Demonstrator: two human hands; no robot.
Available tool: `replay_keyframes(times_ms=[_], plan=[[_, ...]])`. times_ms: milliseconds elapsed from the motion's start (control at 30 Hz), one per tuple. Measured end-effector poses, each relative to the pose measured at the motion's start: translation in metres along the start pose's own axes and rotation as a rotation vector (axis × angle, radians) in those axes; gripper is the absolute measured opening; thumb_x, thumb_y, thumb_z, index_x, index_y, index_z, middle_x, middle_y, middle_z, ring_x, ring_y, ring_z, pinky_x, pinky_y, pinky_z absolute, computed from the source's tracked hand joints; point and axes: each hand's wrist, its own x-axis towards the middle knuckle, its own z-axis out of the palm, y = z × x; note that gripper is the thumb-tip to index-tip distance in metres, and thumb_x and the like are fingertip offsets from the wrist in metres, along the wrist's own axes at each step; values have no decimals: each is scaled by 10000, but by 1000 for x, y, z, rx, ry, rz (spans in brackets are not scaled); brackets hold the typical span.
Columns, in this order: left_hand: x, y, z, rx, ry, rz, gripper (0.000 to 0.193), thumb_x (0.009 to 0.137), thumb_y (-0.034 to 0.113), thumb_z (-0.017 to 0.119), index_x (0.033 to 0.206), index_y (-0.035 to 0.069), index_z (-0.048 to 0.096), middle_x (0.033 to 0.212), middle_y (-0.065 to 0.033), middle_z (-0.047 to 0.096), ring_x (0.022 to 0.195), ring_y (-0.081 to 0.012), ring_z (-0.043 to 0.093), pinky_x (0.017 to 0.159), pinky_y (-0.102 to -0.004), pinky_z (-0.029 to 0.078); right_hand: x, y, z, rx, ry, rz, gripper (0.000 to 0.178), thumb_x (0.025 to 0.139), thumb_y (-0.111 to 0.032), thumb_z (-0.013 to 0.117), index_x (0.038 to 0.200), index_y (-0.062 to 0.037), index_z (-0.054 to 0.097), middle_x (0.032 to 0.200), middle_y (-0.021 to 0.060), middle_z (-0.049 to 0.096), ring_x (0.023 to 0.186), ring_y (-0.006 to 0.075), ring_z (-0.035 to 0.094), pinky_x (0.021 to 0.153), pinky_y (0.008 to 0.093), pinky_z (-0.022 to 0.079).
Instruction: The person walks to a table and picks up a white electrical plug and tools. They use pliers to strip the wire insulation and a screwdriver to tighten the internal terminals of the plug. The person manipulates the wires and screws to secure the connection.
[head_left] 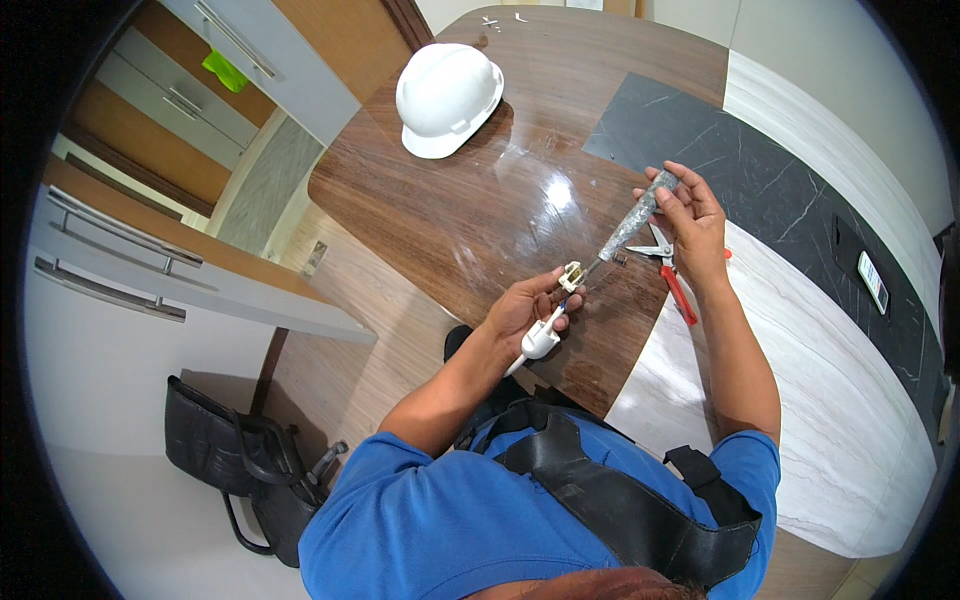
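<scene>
**Plug and screwdriver, both hands busy**

Left hand (520,310) closed around a small white plastic electrical plug (541,340), open end up, held above the brown wooden counter (450,200). Right hand (690,225) clamped on a grey-handled screwdriver (630,228); long axis slants from upper right down-left, tip at the plug. Plug looks light, rigid, somewhat brittle: grip the body. Red-handled pliers (672,275) and white hard hat (447,98) lie on the counter.

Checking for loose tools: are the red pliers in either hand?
No, the red pliers lie on the table under the right hand, which holds a screwdriver; the left hand holds a white plug.
</scene>
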Motion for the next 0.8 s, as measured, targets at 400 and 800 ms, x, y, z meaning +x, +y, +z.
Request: replay_keyframes(times_ms=[400,800], plan=[[0,-1,3,4,37,30,271,1030,255,494,1147,16,546,969,-140,667,795,-179,694,518,-284,599,0,4,-3,-73,-69,-103,385,975,-150,596,1327,-31,496,1183,155,643,969,166,671,816,293,563],[1,-2,1,20,28,45,269,1032,251,489,1167,22,528,980,-143,654,797,-169,688,518,-269,592,1,1,-3,-80,1,-74,398,935,-150,667,1300,-21,575,1043,116,674,940,141,660,845,305,574]])
